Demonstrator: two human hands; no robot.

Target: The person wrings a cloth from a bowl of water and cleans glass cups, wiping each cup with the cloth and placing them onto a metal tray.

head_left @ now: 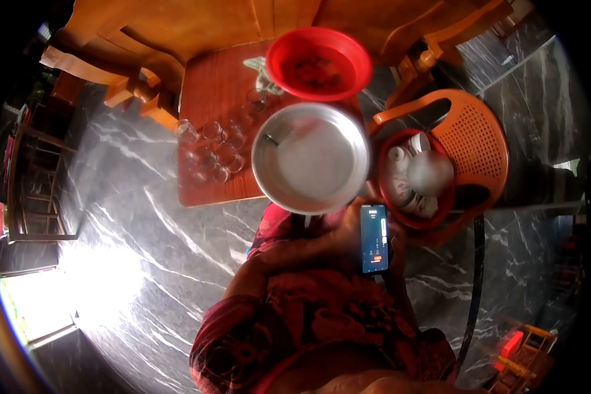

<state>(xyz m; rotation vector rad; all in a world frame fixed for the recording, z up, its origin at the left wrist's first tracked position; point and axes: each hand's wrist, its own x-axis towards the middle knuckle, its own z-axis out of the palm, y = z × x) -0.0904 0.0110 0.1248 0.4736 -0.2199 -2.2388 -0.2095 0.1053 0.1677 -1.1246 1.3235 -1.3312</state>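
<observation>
A smartphone (375, 240) with a lit screen is upright in front of my body. My left hand (350, 228) grips it along its left edge. On the phone's right side, in shadow, my right hand (396, 244) is closed against the edge, its fingers mostly hidden. Just beyond the phone stands a wide metal basin (318, 164), with a small dark object by its left inner wall. Behind that, a red plastic basin (351, 56) holds water and some items that I cannot make out.
Several clear glasses (226, 157) stand at the left of the reddish wooden table (210, 75), with a pale cloth (264, 77) farther back. An orange plastic chair (479, 141) at right carries a red tub (385, 190) of white cups and bowls. Carved wooden furniture (243, 20) borders the table's far side.
</observation>
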